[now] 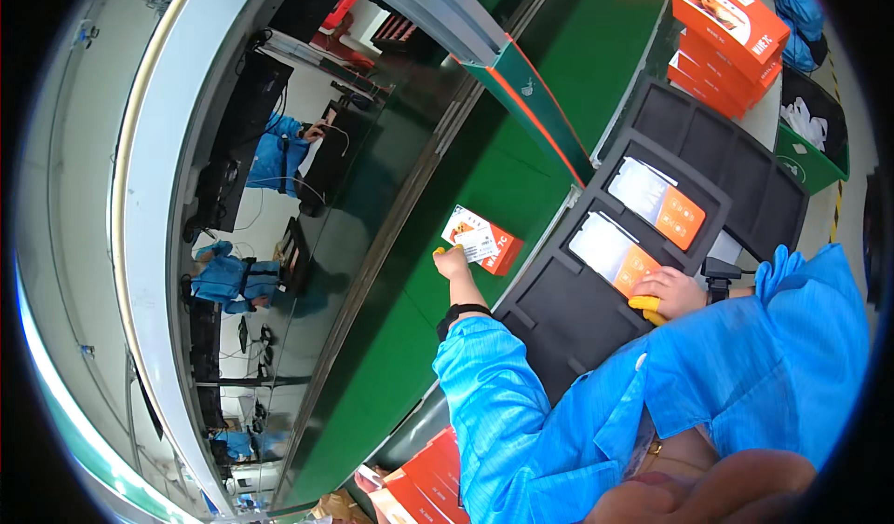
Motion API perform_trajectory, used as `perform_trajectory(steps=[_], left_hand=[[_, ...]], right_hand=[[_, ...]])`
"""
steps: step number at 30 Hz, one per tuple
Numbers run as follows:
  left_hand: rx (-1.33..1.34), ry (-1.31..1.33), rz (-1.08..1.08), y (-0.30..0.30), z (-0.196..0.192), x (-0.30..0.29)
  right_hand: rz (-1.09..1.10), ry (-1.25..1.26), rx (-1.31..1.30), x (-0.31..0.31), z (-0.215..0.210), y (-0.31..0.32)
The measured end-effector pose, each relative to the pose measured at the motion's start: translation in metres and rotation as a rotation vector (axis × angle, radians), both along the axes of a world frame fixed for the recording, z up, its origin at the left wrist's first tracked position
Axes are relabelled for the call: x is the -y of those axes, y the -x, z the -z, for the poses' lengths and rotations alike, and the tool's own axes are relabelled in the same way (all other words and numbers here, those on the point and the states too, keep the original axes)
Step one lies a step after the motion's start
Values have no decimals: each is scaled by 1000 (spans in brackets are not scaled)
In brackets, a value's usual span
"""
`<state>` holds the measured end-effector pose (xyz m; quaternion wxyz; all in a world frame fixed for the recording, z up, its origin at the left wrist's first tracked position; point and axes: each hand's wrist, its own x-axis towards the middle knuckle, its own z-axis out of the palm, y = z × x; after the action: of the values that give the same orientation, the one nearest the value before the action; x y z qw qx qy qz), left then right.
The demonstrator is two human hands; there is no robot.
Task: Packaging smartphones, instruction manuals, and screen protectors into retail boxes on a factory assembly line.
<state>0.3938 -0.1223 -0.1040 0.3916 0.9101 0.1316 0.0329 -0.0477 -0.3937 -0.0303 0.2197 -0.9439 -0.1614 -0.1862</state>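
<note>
My left hand point(453, 264), with a yellow finger cot, reaches over the green conveyor belt point(391, 338). Its closed fingers pinch the edge of a white printed slip point(477, 243), which overlaps an orange-red box point(505, 256) lying on the belt. My right hand point(672, 293) is at the near side of a black tray point(549, 300), fingers curled against the orange end of a white-and-orange packet point(615, 252). Yellow covers show at its thumb side; whether it grips anything beneath is hidden. A second such packet point(656, 200) lies in the neighbouring compartment.
Behind this tray is another black tray point(689, 123). Stacked orange boxes point(731, 35) stand at the far right, beside a green bin point(818, 156). A green post point(535, 105) rises by the belt. More orange boxes point(424, 482) sit low, near my left elbow.
</note>
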Motion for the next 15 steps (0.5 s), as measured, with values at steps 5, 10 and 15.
perform_trajectory(steps=[5, 10, 15], left_hand=[[22, -163, 43, 27, -29, 56], [348, 32, -80, 62, -78, 2], [448, 486, 103, 220, -146, 18]], right_hand=[[98, 43, 11, -5, 5, 11], [-11, -20, 1, -7, -8, -5], [34, -113, -21, 0, -14, 3]])
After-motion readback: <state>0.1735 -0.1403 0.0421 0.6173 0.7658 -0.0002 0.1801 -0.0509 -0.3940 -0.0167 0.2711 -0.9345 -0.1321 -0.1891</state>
